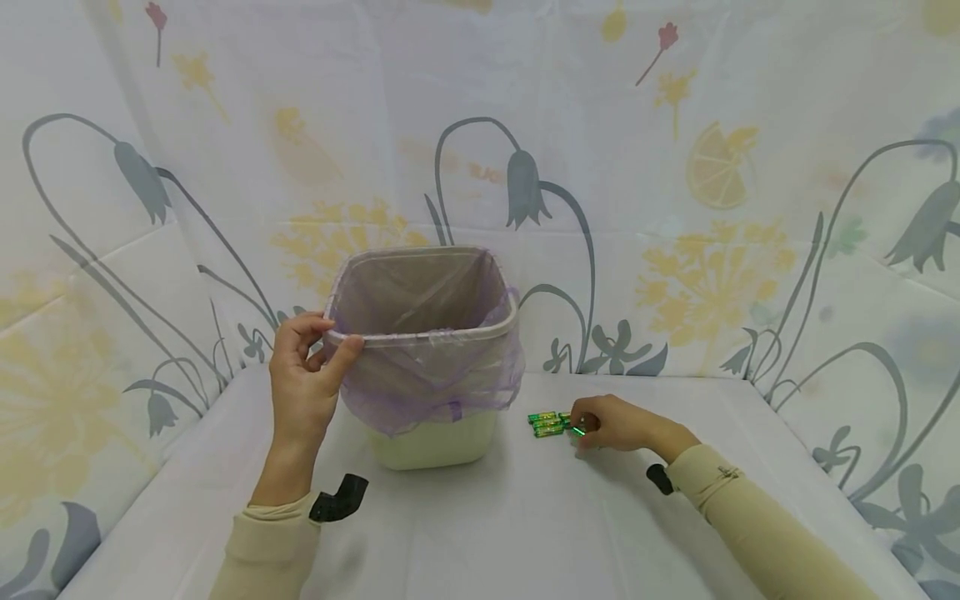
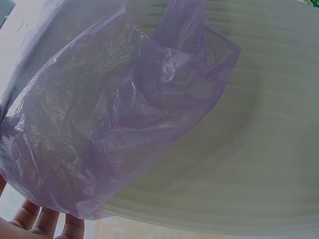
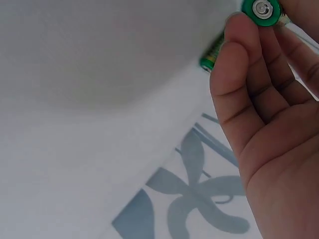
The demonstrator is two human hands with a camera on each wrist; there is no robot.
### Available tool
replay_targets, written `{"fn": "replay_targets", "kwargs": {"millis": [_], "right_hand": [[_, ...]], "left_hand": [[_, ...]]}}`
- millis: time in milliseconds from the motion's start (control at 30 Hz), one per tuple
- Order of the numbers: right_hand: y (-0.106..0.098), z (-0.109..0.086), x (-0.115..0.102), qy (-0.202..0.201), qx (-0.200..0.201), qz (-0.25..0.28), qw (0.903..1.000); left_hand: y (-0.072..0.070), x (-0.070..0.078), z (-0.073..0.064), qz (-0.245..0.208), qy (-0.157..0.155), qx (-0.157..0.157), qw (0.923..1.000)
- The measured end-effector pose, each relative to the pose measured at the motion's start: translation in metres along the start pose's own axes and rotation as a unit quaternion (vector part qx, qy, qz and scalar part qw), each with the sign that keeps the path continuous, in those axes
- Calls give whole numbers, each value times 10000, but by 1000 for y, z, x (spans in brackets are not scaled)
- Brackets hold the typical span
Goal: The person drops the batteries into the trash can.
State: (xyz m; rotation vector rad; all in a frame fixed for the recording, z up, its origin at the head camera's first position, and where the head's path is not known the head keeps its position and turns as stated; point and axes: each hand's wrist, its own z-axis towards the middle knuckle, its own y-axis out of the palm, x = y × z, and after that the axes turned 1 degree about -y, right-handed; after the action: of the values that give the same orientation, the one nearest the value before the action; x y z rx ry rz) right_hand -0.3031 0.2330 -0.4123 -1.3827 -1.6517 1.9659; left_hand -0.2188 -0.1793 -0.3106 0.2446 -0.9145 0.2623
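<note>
A pale trash bin (image 1: 435, 442) stands upright on the white table, lined with a translucent purple bag (image 1: 420, 383) folded over its rim. My left hand (image 1: 303, 383) grips the bin's rim at the left corner, thumb on the front side. In the left wrist view, its fingertips (image 2: 47, 221) show below the purple bag (image 2: 119, 109). Right of the bin, my right hand (image 1: 618, 423) pinches a green battery (image 3: 262, 11), seen end-on in the right wrist view. Several more green batteries (image 1: 546, 423) lie on the table beside its fingertips.
The white tabletop (image 1: 480, 533) spreads in front of the bin. A flower-printed cloth (image 1: 637, 208) hangs behind and along both sides. Black wrist pieces (image 1: 340, 498) stick out near both sleeves.
</note>
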Motion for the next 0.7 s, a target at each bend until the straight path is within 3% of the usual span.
{"fn": "replay_targets", "kwargs": {"millis": [367, 700], "right_hand": [[-68, 1, -42, -95, 338, -396, 9986], [-125, 12, -97, -601, 761, -890, 9913]], "left_hand": [[1, 1, -1, -32, 40, -14, 10000], [0, 1, -1, 46, 61, -3, 10000]]}}
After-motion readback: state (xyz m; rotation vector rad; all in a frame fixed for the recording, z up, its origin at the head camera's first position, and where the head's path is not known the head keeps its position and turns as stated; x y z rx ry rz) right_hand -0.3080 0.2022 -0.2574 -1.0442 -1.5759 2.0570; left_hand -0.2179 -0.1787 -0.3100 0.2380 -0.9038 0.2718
